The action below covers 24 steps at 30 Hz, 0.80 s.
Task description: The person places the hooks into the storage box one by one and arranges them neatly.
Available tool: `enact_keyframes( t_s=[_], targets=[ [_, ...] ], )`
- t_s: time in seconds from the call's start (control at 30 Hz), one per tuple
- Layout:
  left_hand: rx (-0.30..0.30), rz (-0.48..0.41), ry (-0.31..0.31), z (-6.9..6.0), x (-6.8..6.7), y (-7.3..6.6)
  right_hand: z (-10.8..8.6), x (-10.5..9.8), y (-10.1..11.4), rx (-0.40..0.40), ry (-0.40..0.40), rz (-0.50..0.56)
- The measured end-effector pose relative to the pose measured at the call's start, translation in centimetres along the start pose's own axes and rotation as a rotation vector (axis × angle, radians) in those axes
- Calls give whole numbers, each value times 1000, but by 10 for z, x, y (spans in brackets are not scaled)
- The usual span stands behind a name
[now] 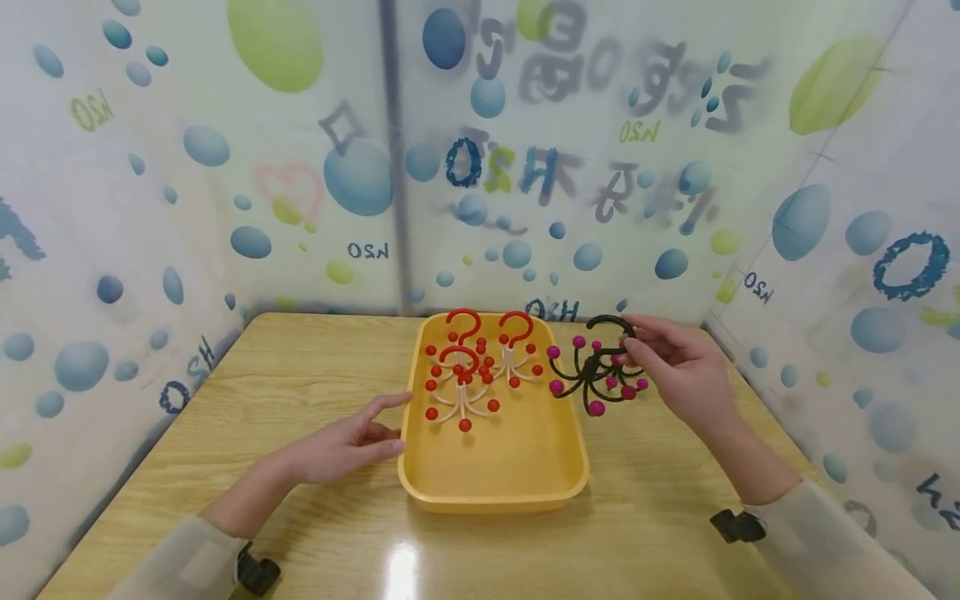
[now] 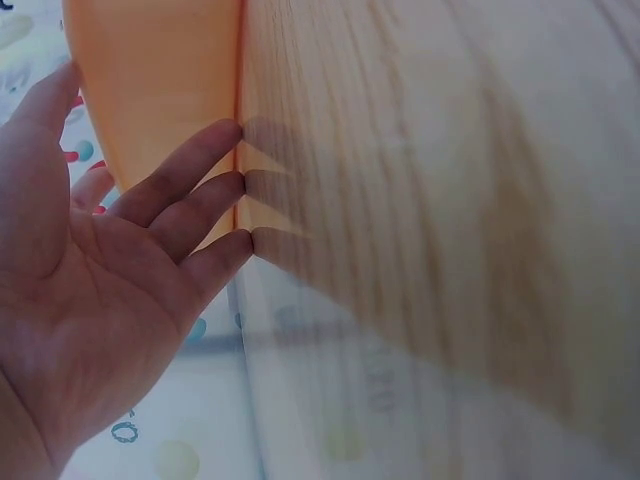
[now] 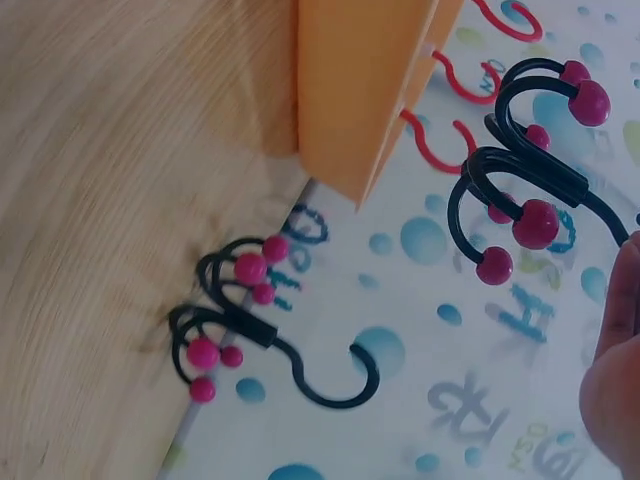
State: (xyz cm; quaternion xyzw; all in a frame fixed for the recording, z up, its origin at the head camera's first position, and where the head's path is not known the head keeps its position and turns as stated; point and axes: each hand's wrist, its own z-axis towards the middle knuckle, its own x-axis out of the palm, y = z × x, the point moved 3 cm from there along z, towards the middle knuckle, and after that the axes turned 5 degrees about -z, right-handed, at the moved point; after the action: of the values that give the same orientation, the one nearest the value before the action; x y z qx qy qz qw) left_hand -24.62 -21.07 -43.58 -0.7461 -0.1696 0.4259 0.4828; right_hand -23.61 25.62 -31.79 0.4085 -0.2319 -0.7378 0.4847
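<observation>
My right hand (image 1: 686, 375) pinches the hook end of a black multi-arm hanger hook (image 3: 545, 175) with pink ball tips, held up beside the tray's right side. A second black hook with pink balls (image 3: 248, 325) stands on the table, its curved hook upward; in the head view the held one partly overlaps it. The yellow tray (image 1: 495, 479) holds three white hooks with red balls and red tops, one of them a white hook (image 1: 461, 400) at the front. My left hand (image 1: 345, 446) has its fingers loosely extended, touching the tray's left side, with fingertips down at the table in the left wrist view.
The tray sits on a light wooden table (image 1: 300, 533) near its back edge. Curtain-like walls (image 1: 300, 250) with printed blue and green bubbles surround the table at the back and both sides. Dark straps are on both wrists.
</observation>
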Motion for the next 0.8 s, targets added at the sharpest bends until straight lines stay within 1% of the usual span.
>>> enact_keyframes(
  t_s=[0.17,0.3,0.4,0.57,0.8],
  targets=[
    [6,5,-1,0,0,-1,7,26,-2,-6,62,9],
    [-1,8,-7,-1,1,-1,13,46,-10,-12,115,9],
    [-11,7,-9,-1,1,-1,16,58,-18,2,148,17],
    [-18,6,-10,-1,2,-1,19,72,-31,40,183,14],
    [-5,14,-14,-1,1,-2,24,84,-38,79,224,21]
  ],
)
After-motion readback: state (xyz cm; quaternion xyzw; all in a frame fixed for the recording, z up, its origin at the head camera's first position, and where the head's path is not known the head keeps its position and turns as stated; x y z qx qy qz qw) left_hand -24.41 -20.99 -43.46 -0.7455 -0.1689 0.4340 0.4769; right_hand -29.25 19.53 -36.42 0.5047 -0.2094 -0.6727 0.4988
